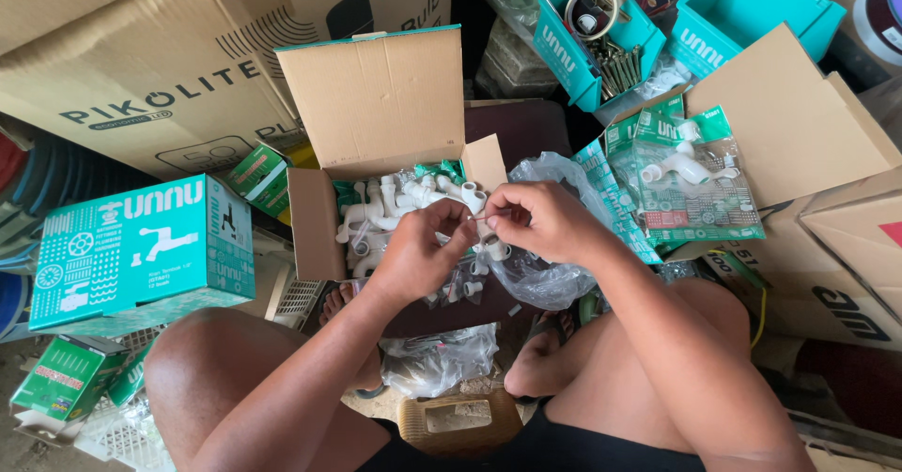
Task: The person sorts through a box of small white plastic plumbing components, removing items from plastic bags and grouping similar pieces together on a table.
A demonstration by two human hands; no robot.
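My left hand (420, 248) and my right hand (540, 220) meet over an open brown cardboard box (315, 223) filled with white plastic taps in clear bags (406, 196). Both hands pinch the top of a clear plastic bag (537, 279) that hangs below them with a white tap inside. A thin strip runs between the fingertips of the two hands. My bare knees frame the bottom of the view.
A teal tap carton (141, 251) lies at left, with large brown cartons (169, 68) behind. Packaged taps in teal-and-clear bags (691, 185) lie at right on cardboard. Two teal bins (568, 54) stand at the back, one holding screws. A small wooden stool (458, 423) sits between my legs.
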